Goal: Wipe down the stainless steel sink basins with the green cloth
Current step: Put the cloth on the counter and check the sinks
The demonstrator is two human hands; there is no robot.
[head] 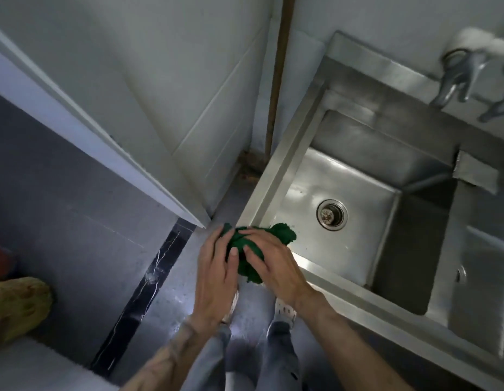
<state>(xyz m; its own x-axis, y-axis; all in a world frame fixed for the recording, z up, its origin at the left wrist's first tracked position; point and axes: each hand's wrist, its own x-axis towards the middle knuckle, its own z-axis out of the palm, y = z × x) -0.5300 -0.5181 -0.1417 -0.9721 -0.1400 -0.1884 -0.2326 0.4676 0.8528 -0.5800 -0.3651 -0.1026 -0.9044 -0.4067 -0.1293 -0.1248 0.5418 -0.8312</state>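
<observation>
Gripping the bunched green cloth [283, 235] with left hand [214, 272] and right hand [273, 266] together, over the sink [273, 170] corner. Seemingly only preparing: no wiping inside either basin yet.

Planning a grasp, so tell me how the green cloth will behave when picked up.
Likely floppy: the cloth is crumpled into folds between the left hand and right hand. Probably light: a loose lobe juts toward the sink without drooping. Its fuzzy surface suggests little slip.
</observation>
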